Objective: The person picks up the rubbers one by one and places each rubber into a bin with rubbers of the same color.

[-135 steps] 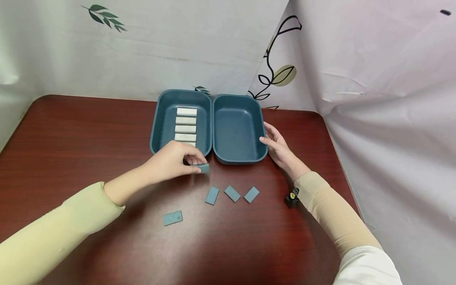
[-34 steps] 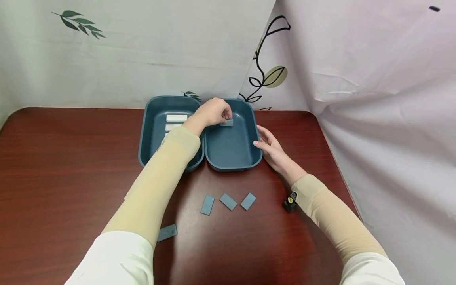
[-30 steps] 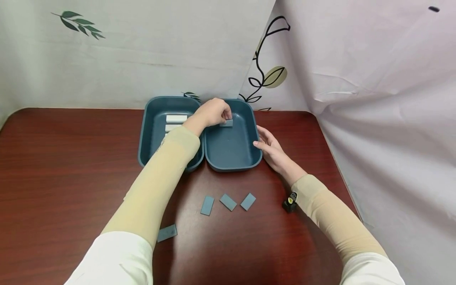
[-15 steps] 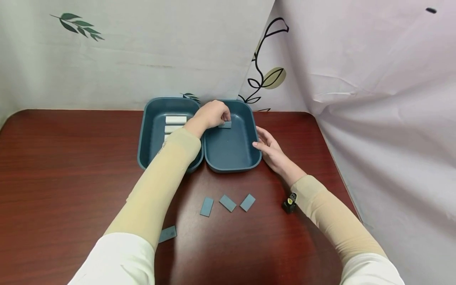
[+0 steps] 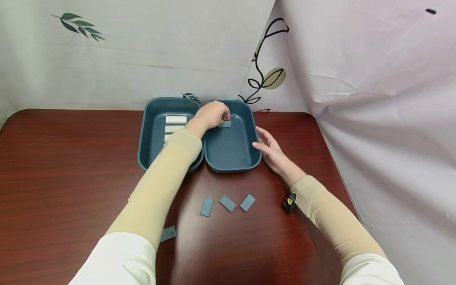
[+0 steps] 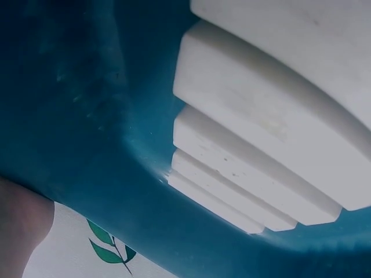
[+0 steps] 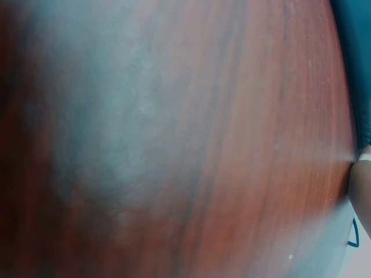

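My left hand [image 5: 212, 113] reaches into the right blue box [image 5: 231, 170] and pinches a blue-grey rectangular tile [image 5: 225, 124] near its back wall. The fingertips partly hide that tile. My right hand [image 5: 272, 149] holds the same box by its right side, thumb at the rim and fingers along the outer wall. In the left blue box [image 5: 141, 146] lies a column of white rectangular blocks [image 5: 176, 120], partly covered by my left forearm; the left wrist view shows several white blocks [image 6: 255, 110] in a row.
On the brown table [image 5: 71, 166], three blue-grey tiles lie in front of the boxes: a left one [image 5: 206, 206], a middle one [image 5: 227, 203] and a right one [image 5: 247, 202]. Another tile [image 5: 169, 233] shows beside my left sleeve. A white patterned curtain [image 5: 149, 59] hangs behind.
My left hand has carried a blue-grey tile from in front of the left box to the back of the right box. Over the last second both hands stay almost still.
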`<state>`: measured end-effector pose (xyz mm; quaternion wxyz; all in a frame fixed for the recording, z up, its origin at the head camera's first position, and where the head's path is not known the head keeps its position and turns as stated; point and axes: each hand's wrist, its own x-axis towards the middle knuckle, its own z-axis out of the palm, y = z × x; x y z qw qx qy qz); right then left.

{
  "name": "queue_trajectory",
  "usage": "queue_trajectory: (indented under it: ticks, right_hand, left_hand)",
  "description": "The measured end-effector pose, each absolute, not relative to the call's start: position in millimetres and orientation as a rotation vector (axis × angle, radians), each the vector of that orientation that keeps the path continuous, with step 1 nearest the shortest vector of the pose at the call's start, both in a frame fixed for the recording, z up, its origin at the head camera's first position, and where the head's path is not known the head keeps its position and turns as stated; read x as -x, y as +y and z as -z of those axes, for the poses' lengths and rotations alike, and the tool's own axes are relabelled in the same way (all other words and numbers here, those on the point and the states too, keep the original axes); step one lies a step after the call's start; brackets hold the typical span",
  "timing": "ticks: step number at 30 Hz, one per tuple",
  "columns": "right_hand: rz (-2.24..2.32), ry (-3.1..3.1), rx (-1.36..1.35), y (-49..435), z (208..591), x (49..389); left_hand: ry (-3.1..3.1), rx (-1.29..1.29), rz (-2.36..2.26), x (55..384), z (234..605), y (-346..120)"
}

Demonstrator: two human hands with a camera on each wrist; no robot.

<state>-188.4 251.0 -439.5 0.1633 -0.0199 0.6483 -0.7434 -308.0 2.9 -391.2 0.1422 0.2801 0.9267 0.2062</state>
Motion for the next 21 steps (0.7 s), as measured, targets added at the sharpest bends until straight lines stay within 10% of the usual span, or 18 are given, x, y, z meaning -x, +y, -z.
queue_trajectory:
  ticks: [21]
  right_hand:
    - [2.113,1.865,0.073,252.3,442.0,189.9]
  left_hand:
    - [2.694,-0.781,-0.572,309.5,391.5,4.1]
